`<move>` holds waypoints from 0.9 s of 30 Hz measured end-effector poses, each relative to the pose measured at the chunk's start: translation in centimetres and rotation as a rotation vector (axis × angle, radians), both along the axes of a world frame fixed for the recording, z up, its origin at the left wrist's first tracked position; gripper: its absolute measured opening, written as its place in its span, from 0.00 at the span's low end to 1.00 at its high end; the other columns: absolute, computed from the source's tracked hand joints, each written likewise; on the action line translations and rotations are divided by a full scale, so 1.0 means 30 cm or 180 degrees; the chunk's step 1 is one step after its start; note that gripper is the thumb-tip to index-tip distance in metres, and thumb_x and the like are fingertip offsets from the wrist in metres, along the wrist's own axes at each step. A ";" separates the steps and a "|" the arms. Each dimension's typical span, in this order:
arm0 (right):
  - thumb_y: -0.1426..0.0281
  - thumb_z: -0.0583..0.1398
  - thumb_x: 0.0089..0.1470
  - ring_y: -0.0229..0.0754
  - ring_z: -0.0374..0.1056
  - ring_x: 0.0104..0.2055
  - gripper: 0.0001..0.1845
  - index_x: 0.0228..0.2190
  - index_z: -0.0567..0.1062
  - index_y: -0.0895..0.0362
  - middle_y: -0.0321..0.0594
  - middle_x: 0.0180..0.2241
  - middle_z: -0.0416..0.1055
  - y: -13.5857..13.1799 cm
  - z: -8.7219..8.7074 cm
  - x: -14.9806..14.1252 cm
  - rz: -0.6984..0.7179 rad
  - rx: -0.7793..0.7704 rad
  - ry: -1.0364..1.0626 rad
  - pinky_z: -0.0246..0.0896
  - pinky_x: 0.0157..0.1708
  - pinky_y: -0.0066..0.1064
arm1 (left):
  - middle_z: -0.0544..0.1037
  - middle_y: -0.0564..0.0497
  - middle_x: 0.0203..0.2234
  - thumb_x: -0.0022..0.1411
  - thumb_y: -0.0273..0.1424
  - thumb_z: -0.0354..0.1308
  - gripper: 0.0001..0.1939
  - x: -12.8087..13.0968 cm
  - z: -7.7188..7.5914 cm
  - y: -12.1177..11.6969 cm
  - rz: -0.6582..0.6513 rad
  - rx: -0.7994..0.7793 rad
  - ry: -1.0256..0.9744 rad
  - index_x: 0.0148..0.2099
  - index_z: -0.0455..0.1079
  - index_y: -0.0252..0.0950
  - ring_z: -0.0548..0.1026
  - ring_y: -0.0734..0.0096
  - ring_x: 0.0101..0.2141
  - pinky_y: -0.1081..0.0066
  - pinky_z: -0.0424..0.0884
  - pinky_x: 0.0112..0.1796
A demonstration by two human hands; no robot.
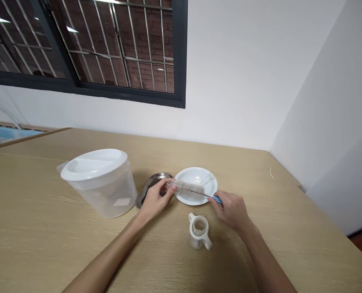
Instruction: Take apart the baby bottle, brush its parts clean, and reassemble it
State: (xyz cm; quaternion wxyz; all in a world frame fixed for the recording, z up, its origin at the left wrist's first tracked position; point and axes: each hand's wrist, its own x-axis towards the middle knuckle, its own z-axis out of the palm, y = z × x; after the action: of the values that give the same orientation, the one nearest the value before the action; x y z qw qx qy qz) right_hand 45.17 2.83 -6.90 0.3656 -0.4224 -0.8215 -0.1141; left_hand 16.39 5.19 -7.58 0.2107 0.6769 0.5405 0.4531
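My left hand (158,198) grips a short clear plastic tube (172,185) at one end of a bottle brush (193,188), whose pale bristles lie above a white plate (199,171). My right hand (231,210) pinches the brush's blue handle (216,199) at the other end. The tube seems to sit over the brush tip, though the exact fit is hard to see. Close to my left hand, partly hidden by it, is a steel dish (152,182). A small clear baby bottle (198,240) with a white collar and handles stands below my hands, touching neither.
A large clear plastic container (106,195) with a white lid stands left of the steel dish. Everything rests on a light wood-grain table (52,244), whose edges run along white walls. A barred window (80,44) is above. A thin white scrap (271,173) lies at right.
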 end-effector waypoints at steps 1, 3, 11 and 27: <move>0.61 0.54 0.68 0.33 0.59 0.21 0.20 0.27 0.71 0.58 0.33 0.21 0.67 -0.001 0.001 -0.001 -0.0004 0.0000 -0.0003 0.40 0.25 0.30 | 0.80 0.45 0.44 0.65 0.52 0.54 0.27 0.001 0.002 -0.001 0.0017 0.0002 0.0034 0.52 0.73 0.35 0.78 0.59 0.40 0.64 0.72 0.44; 0.62 0.54 0.67 0.33 0.59 0.21 0.19 0.27 0.71 0.58 0.33 0.21 0.68 -0.004 0.002 -0.002 -0.0013 -0.0016 -0.0018 0.39 0.25 0.30 | 0.80 0.45 0.44 0.65 0.52 0.53 0.27 0.004 0.004 -0.004 0.0042 0.0006 0.0102 0.51 0.74 0.35 0.78 0.59 0.41 0.64 0.72 0.44; 0.64 0.52 0.67 0.33 0.58 0.20 0.19 0.25 0.68 0.58 0.34 0.20 0.67 -0.011 0.001 -0.011 -0.0039 -0.0085 -0.0141 0.37 0.24 0.30 | 0.82 0.45 0.40 0.66 0.52 0.50 0.26 0.014 0.006 -0.011 0.0039 0.0090 0.0353 0.47 0.75 0.35 0.78 0.59 0.38 0.66 0.73 0.42; 0.64 0.49 0.69 0.33 0.60 0.21 0.22 0.25 0.71 0.57 0.35 0.21 0.70 -0.001 -0.003 0.002 0.0079 -0.0513 0.0031 0.40 0.25 0.30 | 0.76 0.43 0.50 0.67 0.48 0.53 0.27 -0.009 -0.006 0.003 -0.0560 0.0049 -0.0109 0.59 0.67 0.35 0.75 0.57 0.46 0.64 0.72 0.45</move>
State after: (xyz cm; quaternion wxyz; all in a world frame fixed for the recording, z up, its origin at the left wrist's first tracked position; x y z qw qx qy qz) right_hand 45.23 2.79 -6.99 0.3358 -0.4408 -0.8314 -0.0410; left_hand 16.11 5.28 -7.77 0.2537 0.7154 0.4719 0.4485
